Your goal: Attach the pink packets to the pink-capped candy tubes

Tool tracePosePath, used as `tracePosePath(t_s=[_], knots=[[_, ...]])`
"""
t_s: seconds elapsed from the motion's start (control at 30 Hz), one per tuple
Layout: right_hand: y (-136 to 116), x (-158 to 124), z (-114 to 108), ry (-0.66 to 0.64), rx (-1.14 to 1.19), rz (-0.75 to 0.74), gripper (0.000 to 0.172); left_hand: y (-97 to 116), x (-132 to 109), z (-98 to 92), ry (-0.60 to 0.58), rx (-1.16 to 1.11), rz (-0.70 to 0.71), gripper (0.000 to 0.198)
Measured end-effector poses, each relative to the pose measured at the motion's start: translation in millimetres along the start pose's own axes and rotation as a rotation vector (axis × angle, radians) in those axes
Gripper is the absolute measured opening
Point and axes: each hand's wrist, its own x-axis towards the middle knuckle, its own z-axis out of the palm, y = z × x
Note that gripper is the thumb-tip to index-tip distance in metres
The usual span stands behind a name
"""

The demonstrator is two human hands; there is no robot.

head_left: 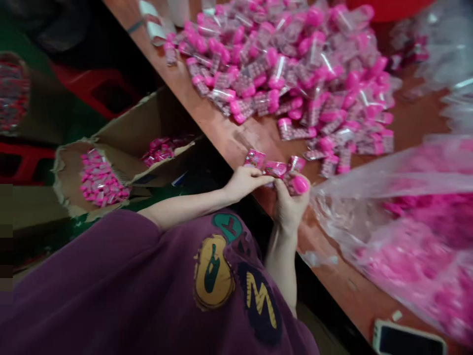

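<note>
In the head view my right hand (290, 204) is closed around a small clear bottle with a bright pink cap (300, 184), the cap facing me. My left hand (246, 183) reaches across to it, its fingertips pinched together beside my right thumb. Whatever sits in that pinch is too small and blurred to make out. Just beyond my fingers, near the table's edge, lie a pink printed packet (254, 158), a second packet (275, 169) and a third packet (296, 163). Farther back spreads a large heap of pink-capped clear bottles (273, 74).
The orange-brown table (218, 128) runs diagonally. On its right lies a clear plastic bag (347, 236) full of pink pieces, with a phone (410, 340) near the front. To the left, below the table, a torn cardboard box (68, 172) holds pink items beside a red stool (22, 162).
</note>
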Motion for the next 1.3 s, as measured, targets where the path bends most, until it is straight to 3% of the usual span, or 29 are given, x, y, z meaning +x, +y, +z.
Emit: tracePosePath(t_s=[0.13, 0.3, 0.4, 0.53, 0.67, 0.9, 1.13, 1.3], knots=[[-2, -5, 5, -0.01, 0.015, -0.023, 0.035, 2, 0, 1.0, 0.024, 0.0, -0.011, 0.041], [-1, -4, -11, -0.097, 0.042, -0.049, 0.033, 5, 2, -4.7, -0.148, -0.035, -0.099, 0.03], [-2, -2, -20, -0.151, 0.038, -0.072, 0.034, 7, 1, -6.3, -0.182, -0.024, -0.1, 0.026], [-1, -1, -18, -0.114, 0.062, -0.02, 0.041, 7, 0, -2.3, -0.104, -0.045, -0.062, 0.026], [-5, -9, -14, -0.028, 0.248, 0.087, 0.047, 7, 1, -1.4, -0.009, -0.126, -0.109, 0.03], [-21, -43, -13, -0.118, 0.364, 0.24, 0.036, 3, 1, -0.4, 0.087, -0.171, -0.121, 0.032], [-12, -56, 2, -0.089, 0.288, 0.229, 0.042, -2, -10, 9.0, 0.117, -0.128, -0.05, 0.036], [-13, -56, 0, -0.06, 0.225, 0.174, 0.045, -3, -15, 5.7, 0.084, -0.034, 0.053, 0.035]])
